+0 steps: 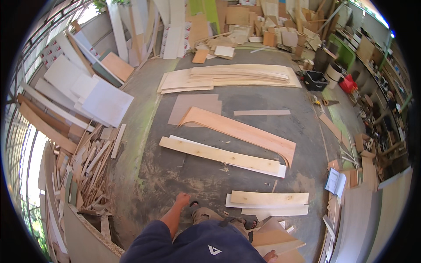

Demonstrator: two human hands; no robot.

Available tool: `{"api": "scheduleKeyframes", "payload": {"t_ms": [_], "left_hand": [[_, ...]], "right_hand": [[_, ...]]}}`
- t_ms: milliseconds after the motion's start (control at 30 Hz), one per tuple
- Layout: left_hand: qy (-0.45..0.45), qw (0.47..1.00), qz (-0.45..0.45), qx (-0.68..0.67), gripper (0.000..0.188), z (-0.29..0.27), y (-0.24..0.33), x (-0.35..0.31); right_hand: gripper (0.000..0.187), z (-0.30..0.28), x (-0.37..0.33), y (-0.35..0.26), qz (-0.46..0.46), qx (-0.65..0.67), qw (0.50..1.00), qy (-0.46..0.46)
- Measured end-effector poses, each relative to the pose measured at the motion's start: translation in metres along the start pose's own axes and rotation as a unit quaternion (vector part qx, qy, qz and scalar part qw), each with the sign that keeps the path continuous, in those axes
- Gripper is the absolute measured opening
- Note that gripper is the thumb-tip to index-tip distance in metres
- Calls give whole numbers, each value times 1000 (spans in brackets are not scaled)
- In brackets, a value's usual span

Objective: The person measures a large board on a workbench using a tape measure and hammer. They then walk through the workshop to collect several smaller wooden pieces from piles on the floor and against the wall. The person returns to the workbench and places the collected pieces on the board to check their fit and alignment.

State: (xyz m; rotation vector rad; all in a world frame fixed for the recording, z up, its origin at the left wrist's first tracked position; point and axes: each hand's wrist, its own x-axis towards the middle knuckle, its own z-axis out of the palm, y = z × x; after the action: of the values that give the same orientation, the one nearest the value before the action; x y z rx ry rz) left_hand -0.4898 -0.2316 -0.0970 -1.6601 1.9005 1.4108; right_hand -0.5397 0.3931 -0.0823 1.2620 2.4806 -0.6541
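My left hand (183, 199) hangs in front of me above the dusty floor, beside my left foot. Its fingers look curled in, with nothing visible in them. Low at my right side, my right hand (271, 256) is partly cut off by my body. It overlaps the brown boards (276, 236) there; whether it touches or grips one is unclear. Ahead on the right lies a short pale wooden plank (269, 198) over white strips (263, 211). Farther off are a long pale plank (219, 154) on a white strip and a reddish board with curved cut ends (241, 130).
A stack of long pale sheets (232, 78) lies farther ahead. Wood offcuts (90, 168) pile up on the left, near leaning white panels (107, 101). On the right are a black crate (315, 81), a red container (348, 84), cluttered shelves and an open booklet (335, 182).
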Motion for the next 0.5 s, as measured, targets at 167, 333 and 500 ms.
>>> {"api": "scheduleKeyframes", "payload": {"t_ms": [167,333,500], "left_hand": [[-14,999,20,39,32,-98,-33,9],[17,993,17,-119,30,-187,-102,52],[69,948,-76,-301,27,-258,-130,53]], "right_hand": [[34,18,-84,-57,-132,-46,990,-8],[32,54,-153,-125,-291,-63,954,16],[30,83,-212,-207,-481,-79,870,74]]}}
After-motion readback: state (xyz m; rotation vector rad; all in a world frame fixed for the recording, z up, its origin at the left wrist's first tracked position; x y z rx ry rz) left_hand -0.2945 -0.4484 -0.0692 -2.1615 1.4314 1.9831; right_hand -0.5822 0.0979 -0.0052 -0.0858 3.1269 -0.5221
